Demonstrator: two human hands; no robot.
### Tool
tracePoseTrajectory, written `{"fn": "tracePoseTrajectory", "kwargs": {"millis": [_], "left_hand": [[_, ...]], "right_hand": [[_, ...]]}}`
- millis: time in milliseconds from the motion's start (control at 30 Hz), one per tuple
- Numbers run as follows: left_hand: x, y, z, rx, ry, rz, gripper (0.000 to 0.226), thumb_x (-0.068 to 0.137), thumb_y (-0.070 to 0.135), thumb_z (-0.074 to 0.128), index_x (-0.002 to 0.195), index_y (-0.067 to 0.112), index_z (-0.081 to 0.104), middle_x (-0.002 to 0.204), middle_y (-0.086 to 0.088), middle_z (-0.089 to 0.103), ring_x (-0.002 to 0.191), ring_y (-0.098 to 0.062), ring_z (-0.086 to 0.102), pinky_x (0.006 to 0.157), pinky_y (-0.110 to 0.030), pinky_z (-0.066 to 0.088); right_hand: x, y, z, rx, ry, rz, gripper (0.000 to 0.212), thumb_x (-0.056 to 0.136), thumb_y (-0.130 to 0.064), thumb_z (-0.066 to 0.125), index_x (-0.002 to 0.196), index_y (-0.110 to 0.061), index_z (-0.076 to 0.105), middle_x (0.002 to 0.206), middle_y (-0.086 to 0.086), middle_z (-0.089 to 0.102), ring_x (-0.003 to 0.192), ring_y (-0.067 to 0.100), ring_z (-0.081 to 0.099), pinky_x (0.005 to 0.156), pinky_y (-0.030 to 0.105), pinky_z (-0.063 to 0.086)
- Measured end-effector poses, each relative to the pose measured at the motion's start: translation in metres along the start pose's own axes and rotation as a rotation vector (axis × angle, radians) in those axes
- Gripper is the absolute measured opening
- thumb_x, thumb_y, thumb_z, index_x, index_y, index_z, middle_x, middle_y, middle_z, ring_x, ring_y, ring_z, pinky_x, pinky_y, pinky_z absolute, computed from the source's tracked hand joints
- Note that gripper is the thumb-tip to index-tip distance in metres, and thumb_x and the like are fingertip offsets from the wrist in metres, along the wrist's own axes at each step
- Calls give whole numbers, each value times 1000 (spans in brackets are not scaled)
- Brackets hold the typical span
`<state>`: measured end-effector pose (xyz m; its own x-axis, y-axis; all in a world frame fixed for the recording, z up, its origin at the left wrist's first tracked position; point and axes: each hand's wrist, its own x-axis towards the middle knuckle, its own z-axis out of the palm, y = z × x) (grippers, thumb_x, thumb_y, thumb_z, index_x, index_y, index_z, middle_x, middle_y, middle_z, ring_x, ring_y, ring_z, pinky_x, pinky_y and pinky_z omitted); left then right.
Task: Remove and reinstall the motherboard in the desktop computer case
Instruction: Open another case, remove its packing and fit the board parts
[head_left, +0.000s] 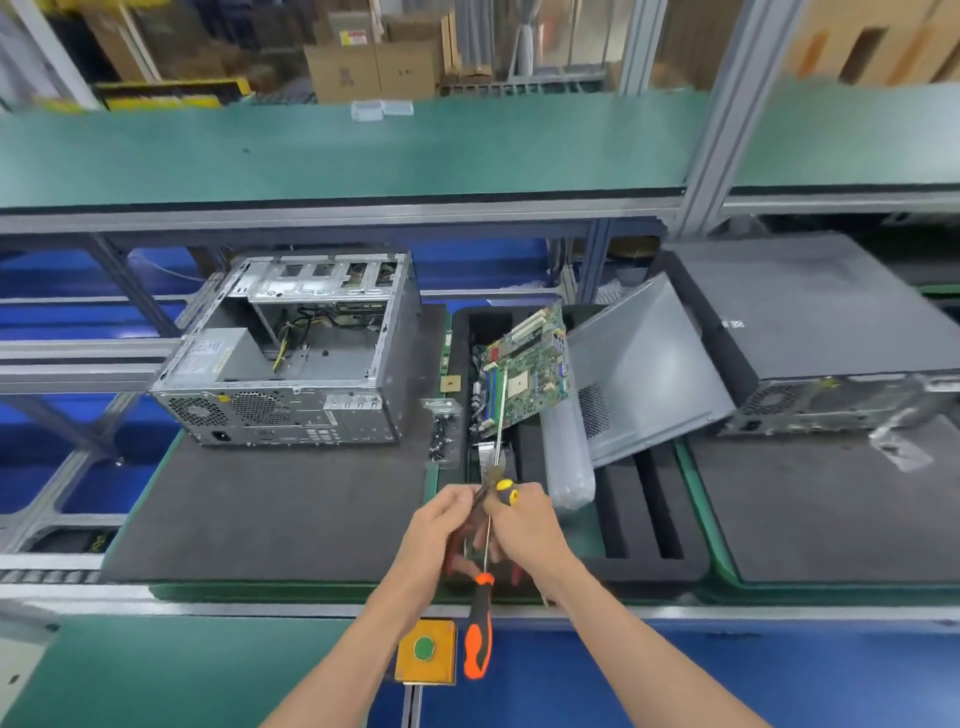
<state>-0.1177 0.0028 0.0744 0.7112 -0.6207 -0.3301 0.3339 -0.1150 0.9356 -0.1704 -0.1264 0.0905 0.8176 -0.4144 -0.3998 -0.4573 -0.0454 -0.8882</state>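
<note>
Nearest, the left hand (445, 519) and right hand (524, 519) meet, fingers curled around tools: an orange-handled screwdriver (479, 631) and a yellow-tipped one (506, 491). Beyond and left of the hands, the computer case (291, 358) lies open on the desk (260, 509), grey and gutted. Just beyond the hands, the green motherboard (527, 366) leans tilted in a black foam tray (649, 566).

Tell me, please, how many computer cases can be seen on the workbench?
2. The open case, its motherboard bay empty, lies on the left dark mat. The closed case lies at the far right, behind the leaning side panel. Others may be hidden out of view.
</note>
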Motion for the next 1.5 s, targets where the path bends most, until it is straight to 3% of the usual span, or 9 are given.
{"fn": "tracePoseTrajectory", "kwargs": {"millis": [133, 267, 367, 533, 800, 933, 1067, 1200, 1500], "left_hand": [[3, 7, 5, 133, -7, 76, 25, 89, 28, 60, 112, 27, 68, 87, -4, 71, 74, -24, 69, 48, -30, 50], [9, 15, 12, 231, 27, 112, 31, 79, 15, 60, 106, 29, 69, 99, -1, 73, 92, -23, 69, 75, -31, 55], [12, 18, 18, 323, 57, 98, 32, 92, 3, 59, 103, 31, 67, 94, 0, 72, 91, -27, 68, 87, -43, 57], [16, 23, 25, 466, 106, 180, 22, 96, 8, 59, 103, 27, 66, 79, 0, 69, 74, -26, 68, 72, -48, 58], [25, 35, 34, 503, 97, 263, 13, 91, 18, 70, 94, 31, 70, 75, 10, 72, 63, -2, 63, 55, -17, 48], [32, 33, 40, 500, 54, 213, 12, 91, 19, 68, 85, 28, 70, 67, 0, 70, 55, -14, 62, 50, -29, 50], [40, 32, 46, 635, 2, 225, 8, 91, 25, 67, 85, 31, 68, 69, 7, 70, 57, -10, 63, 57, -28, 52], [46, 28, 52, 760, -6, 237, 10, 89, 27, 70, 89, 36, 68, 80, 22, 71, 78, 3, 65, 72, -18, 46], [65, 17, 62, 983, -159, 207, 16, 91, 30, 62, 77, 38, 64, 74, 16, 68, 79, -8, 62, 80, -35, 50]], "right_hand": [[-1, -5, -8, 22, 23, 6, 29, 99, -12, 50, 82, 5, 66, 61, 13, 66, 43, 19, 53, 46, 26, 42], [0, -10, -13, 24, 62, -5, 30, 100, -14, 52, 77, 0, 65, 58, 12, 62, 39, 19, 52, 46, 27, 43], [0, -12, -17, 31, 98, -27, 27, 99, -13, 53, 77, -3, 67, 67, 16, 68, 42, 16, 55, 45, 24, 44], [0, -12, -18, 49, 125, -53, 32, 98, -15, 53, 71, -3, 66, 54, 9, 62, 43, 18, 59, 44, 24, 45], [2, -8, -25, 265, 263, -30, 28, 97, -11, 52, 78, -4, 70, 68, 16, 71, 50, 27, 61, 48, 29, 43], [1, -3, -31, 430, 324, 10, 25, 97, -10, 53, 78, -3, 68, 58, 18, 62, 48, 25, 52, 48, 35, 45], [-3, 6, -35, 504, 365, 47, 20, 98, -9, 53, 85, -4, 69, 70, 17, 71, 54, 24, 61, 51, 34, 48], [-5, 16, -40, 560, 364, 93, 20, 96, -7, 53, 88, -5, 71, 78, 12, 75, 63, 20, 69, 56, 30, 53], [-2, 36, -51, 714, 340, 272, 16, 90, 0, 55, 95, 4, 69, 78, 22, 74, 63, 29, 65, 49, 30, 46]]}}
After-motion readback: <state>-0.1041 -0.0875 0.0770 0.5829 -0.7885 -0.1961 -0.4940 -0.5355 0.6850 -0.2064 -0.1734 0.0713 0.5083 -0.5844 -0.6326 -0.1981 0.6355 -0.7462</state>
